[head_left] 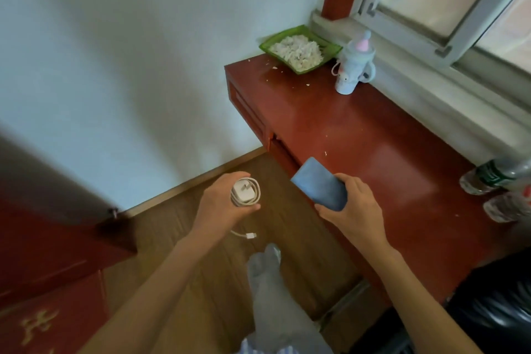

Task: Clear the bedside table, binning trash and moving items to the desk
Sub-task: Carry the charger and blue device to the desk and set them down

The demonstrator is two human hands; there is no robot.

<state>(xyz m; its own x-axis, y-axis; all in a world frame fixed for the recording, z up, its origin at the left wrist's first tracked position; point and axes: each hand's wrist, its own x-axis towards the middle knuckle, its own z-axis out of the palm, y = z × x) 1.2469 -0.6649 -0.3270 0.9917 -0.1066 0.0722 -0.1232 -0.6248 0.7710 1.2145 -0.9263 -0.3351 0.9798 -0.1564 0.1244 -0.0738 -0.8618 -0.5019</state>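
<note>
Charger [243, 190] (coiled) in left fingers [244, 208]; right fingers [343, 181] grip blue case [320, 185].

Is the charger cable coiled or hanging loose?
Mostly coiled: the white cable loops around the plug adapter in the left hand. Only its connector end dangles below the hand.

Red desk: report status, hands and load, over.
Left hand grips white charger with coiled cable. Right hand holds flat blue case at red wooden desk edge. Landing spot bare; crumbs nearby.
</note>
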